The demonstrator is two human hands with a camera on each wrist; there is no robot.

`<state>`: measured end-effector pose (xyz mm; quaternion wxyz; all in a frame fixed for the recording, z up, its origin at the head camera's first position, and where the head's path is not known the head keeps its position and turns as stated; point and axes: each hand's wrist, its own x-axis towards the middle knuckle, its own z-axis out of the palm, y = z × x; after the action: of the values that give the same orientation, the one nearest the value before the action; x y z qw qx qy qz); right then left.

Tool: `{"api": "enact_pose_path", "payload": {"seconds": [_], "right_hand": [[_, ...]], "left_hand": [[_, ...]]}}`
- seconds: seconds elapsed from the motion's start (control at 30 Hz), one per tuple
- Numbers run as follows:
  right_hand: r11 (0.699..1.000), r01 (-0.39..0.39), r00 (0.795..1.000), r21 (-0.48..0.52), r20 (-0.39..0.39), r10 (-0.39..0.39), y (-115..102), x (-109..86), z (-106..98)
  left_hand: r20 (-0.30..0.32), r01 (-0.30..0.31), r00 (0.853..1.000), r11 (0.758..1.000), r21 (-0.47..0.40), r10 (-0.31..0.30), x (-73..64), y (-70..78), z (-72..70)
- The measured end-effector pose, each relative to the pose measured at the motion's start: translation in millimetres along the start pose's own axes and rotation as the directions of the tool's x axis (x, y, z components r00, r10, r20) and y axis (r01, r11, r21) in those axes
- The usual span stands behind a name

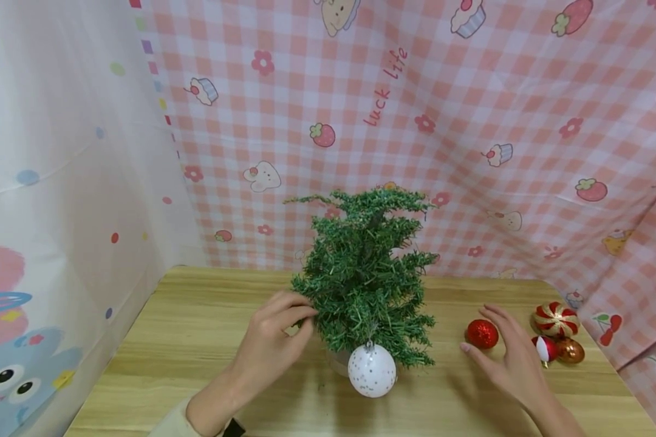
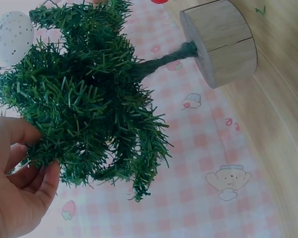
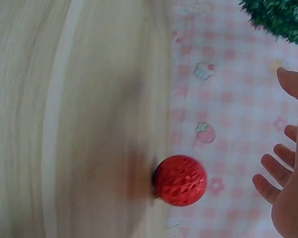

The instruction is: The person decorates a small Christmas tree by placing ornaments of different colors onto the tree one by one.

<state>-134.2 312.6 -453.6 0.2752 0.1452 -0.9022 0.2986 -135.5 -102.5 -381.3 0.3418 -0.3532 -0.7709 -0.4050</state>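
Observation:
A small green Christmas tree (image 1: 363,273) stands on the table, and a white ornament ball (image 1: 372,371) with metallic dots hangs on its front. My left hand (image 1: 273,335) is at the tree's left side, pinching a branch tip (image 2: 48,148) between thumb and fingers. The tree's round wooden base (image 2: 228,47) shows in the left wrist view. On the right, my right hand (image 1: 511,367) hovers beside a glittery red ornament ball (image 1: 482,334), thumb and fingers spread around it. The right wrist view shows a gap between the fingers (image 3: 275,171) and the red ball.
Right of my right hand lie a red-and-gold striped ornament (image 1: 556,320), a red-and-white ornament (image 1: 545,349) and a copper-coloured ball (image 1: 571,351). A pink checked cloth (image 1: 361,121) hangs behind the wooden table (image 1: 197,315), with a white printed cloth (image 1: 87,182) at the left.

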Motion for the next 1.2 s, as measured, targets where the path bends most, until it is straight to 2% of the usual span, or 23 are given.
{"api": "enact_pose_path", "payload": {"seconds": [0.13,0.33,0.7,1.03,1.2], "right_hand": [[1.0,-0.024,0.999,-0.016,0.034,0.025,11.3,1.8,2.5],[0.998,-0.06,0.996,-0.031,0.064,0.062,25.6,3.9,3.0],[0.995,-0.063,0.991,-0.082,0.11,0.072,48.2,6.5,5.6],[0.974,-0.045,0.975,-0.222,0.203,0.091,61.5,7.5,9.9],[0.965,-0.03,0.973,-0.26,0.215,0.088,66.5,7.3,12.0]], "left_hand": [[-0.01,-0.018,1.0,1.0,0.015,0.018,-0.1,-2.7,-0.2],[0.006,0.008,1.0,0.999,0.053,-0.008,-1.7,-8.4,-2.2],[0.033,0.047,0.998,0.995,0.083,-0.05,0.8,-18.1,-6.1],[0.031,0.039,0.999,0.996,0.077,-0.041,2.6,-27.3,-8.0],[0.024,0.044,0.999,0.996,0.076,-0.046,3.0,-32.4,-8.0]]}}
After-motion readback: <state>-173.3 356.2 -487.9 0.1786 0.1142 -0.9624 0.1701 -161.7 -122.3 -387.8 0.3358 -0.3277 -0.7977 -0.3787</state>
